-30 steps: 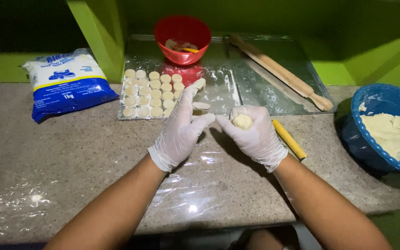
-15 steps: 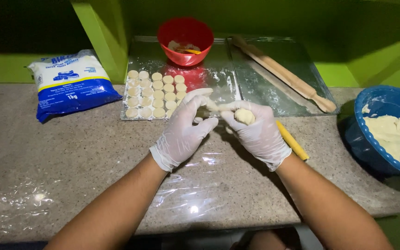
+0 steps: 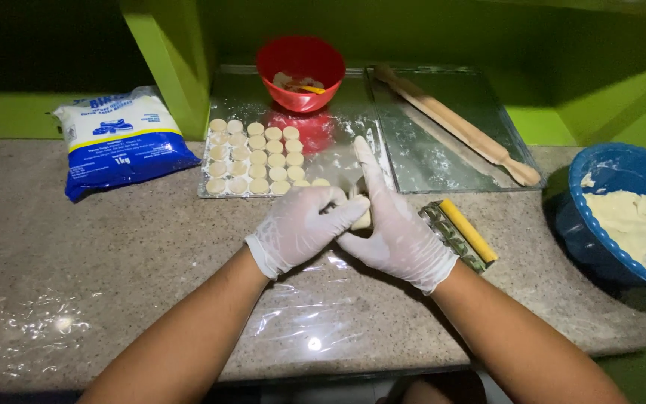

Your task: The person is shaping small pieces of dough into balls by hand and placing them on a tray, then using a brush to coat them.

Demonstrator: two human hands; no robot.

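While both gloved hands meet above the table (image 3: 114, 254), the left hand (image 3: 304, 228) and right hand (image 3: 394, 228) clasp a dough piece (image 3: 363, 218). Dough discs (image 3: 252, 158) lie just beyond.

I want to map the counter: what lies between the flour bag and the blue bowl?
In the head view, between the flour bag and blue bowl lie the dough-disc tray, both gloved hands and a yellow-edged tool.

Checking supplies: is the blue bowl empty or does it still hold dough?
Not empty: pale dough lies inside the blue bowl.
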